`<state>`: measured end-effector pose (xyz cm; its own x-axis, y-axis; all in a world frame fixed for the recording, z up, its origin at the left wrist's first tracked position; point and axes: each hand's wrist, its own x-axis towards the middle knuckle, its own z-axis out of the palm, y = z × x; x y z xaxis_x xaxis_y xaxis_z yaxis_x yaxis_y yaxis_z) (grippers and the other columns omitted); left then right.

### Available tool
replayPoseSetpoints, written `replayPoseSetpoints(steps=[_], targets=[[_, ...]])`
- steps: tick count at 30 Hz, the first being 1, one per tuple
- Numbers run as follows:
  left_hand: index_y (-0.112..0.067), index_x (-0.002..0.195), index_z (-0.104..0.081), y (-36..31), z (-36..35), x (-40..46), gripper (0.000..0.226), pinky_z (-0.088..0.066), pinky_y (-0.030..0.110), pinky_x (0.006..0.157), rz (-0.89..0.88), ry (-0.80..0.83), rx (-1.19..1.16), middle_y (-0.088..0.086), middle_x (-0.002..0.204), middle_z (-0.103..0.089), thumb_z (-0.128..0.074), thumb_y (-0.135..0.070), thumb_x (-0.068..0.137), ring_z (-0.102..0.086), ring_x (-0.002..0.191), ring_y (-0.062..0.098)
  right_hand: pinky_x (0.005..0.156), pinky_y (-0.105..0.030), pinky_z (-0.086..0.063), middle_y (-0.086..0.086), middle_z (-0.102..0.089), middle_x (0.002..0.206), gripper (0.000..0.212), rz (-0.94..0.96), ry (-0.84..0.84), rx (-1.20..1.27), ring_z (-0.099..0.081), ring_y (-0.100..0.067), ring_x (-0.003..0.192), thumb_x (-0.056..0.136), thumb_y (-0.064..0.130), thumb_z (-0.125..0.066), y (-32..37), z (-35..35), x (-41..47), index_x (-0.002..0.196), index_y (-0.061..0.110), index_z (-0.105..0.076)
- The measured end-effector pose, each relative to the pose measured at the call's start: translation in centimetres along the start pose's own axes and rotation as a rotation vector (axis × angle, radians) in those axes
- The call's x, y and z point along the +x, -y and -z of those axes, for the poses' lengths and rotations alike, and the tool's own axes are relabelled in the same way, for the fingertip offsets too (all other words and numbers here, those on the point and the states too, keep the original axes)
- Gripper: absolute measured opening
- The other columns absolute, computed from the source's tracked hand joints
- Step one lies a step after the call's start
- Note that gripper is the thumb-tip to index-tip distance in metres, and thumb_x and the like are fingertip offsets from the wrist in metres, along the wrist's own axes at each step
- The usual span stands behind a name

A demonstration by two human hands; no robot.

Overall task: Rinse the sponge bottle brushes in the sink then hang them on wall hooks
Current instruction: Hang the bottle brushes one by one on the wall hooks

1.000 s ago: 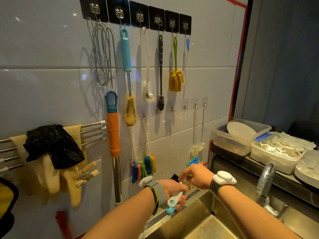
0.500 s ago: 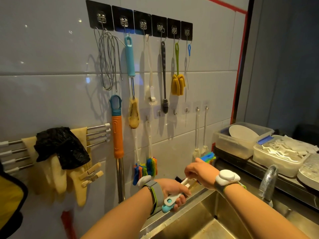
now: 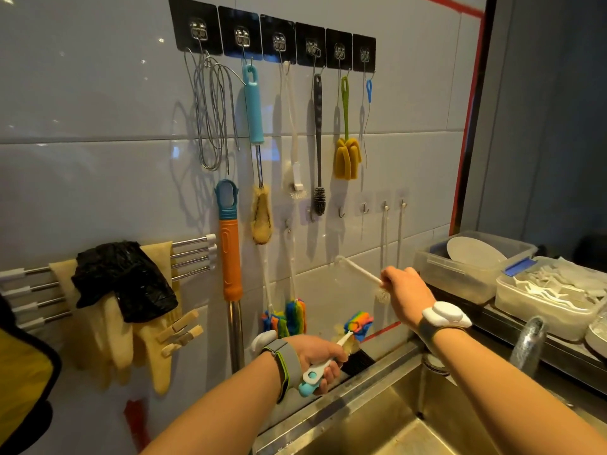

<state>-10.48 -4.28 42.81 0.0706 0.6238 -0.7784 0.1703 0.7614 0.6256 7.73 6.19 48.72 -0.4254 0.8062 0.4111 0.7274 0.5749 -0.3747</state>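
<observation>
Hanging step: right hand (image 3: pixel 405 292) pinching white-handled brush (image 3: pixel 359 271), loop raised toward empty lower hook (image 3: pixel 341 212); left hand (image 3: pixel 320 356) gripping rainbow sponge brush (image 3: pixel 358 325). Next: thread loop onto hook.

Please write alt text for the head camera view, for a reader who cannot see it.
Above a steel sink, the left hand grips a rainbow sponge bottle brush; the right hand lifts a thin white brush toward small wall hooks.

Above the sink (image 3: pixel 377 418), left grip (image 3: pixel 317 357) clutches a rainbow sponge brush (image 3: pixel 358 325); right grip (image 3: pixel 405 292) lifts a thin white brush (image 3: pixel 359 272).
</observation>
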Motion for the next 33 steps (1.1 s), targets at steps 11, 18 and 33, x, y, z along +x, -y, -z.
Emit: replayPoseSetpoints(steps=[11,18,33], targets=[[-0.021,0.067,-0.036,-0.9,1.3,0.3,0.034,-0.034,0.012,0.041,-0.016,0.036,-0.005,-0.009,0.04,-0.04,-0.04,-0.029,0.099,-0.038,0.031,0.004,0.065,-0.039,-0.042,-0.018,-0.067,0.089,0.016,-0.14,-0.101,0.331,-0.058,-0.037,0.081,0.096,0.017,-0.048,6.5,-2.6,5.4,0.09,0.009,-0.061],[-0.02,0.069,-0.04,-0.4,3.3,0.4,0.03,-0.034,0.012,0.04,-0.006,0.008,-0.019,-0.01,0.04,-0.041,-0.04,-0.028,0.098,-0.038,0.031,0.004,0.066,-0.032,-0.041,-0.013,-0.071,0.089,0.016,-0.189,-0.101,0.467,-0.059,-0.032,0.081,0.095,0.017,-0.051,7.2,-3.4,7.1,0.09,0.01,-0.065],[-0.02,0.076,-0.044,0.0,3.7,1.6,0.024,-0.034,0.012,0.04,0.006,0.023,-0.039,-0.008,0.042,-0.042,-0.042,-0.027,0.099,-0.038,0.032,0.005,0.071,-0.03,-0.044,-0.007,-0.072,0.084,0.014,-0.227,-0.019,0.672,-0.061,-0.023,0.08,0.093,0.019,-0.055,7.0,-5.9,6.6,0.087,0.012,-0.066]])
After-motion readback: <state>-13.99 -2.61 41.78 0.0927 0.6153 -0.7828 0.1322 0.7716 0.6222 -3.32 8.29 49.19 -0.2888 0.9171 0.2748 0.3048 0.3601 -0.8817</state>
